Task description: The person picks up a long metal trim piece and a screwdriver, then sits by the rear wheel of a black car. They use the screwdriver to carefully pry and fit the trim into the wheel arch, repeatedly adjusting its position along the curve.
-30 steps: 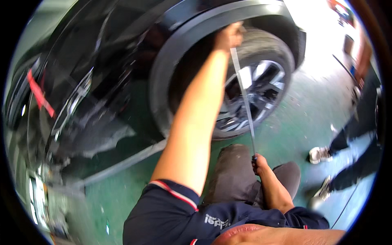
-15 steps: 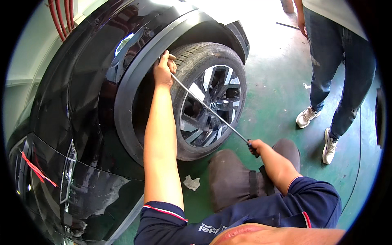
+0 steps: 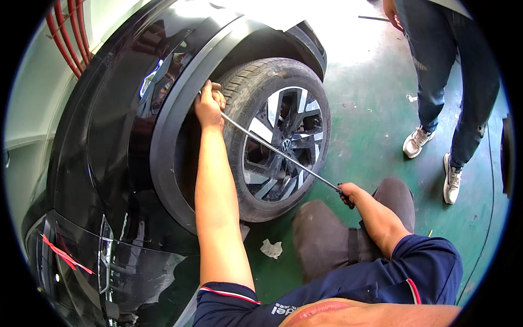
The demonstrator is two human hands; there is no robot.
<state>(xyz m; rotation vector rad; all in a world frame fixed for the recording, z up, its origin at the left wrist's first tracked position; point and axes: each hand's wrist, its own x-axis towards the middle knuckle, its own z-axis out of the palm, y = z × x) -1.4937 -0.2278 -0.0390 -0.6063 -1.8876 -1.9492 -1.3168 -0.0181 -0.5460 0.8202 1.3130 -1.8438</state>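
Observation:
A long thin metal rod (image 3: 283, 151) with a dark handle runs slantwise across the face of a car wheel (image 3: 231, 169). My right hand (image 3: 350, 193) is closed round the handle near my knees. At the far end my left hand (image 3: 210, 106) is closed round the shaft, against the edge of the black wheel-arch trim (image 3: 165, 139). The rod's tip is hidden behind that hand and the trim, so its kind cannot be told. The wheel's tyre and black-and-silver rim sit inside the arch, turned partly outward.
The black car body (image 3: 109, 141) fills the left side, with red tape (image 3: 65, 255) on it lower down. A crumpled white scrap (image 3: 271, 249) lies on the green floor (image 3: 362, 131). Another person (image 3: 436, 60) stands at the right. Red pipes (image 3: 65, 41) line the wall.
My left hand has moved down along the trim edge, and the rod's far end with it. My right hand keeps hold of the handle. The whole view has shifted a little.

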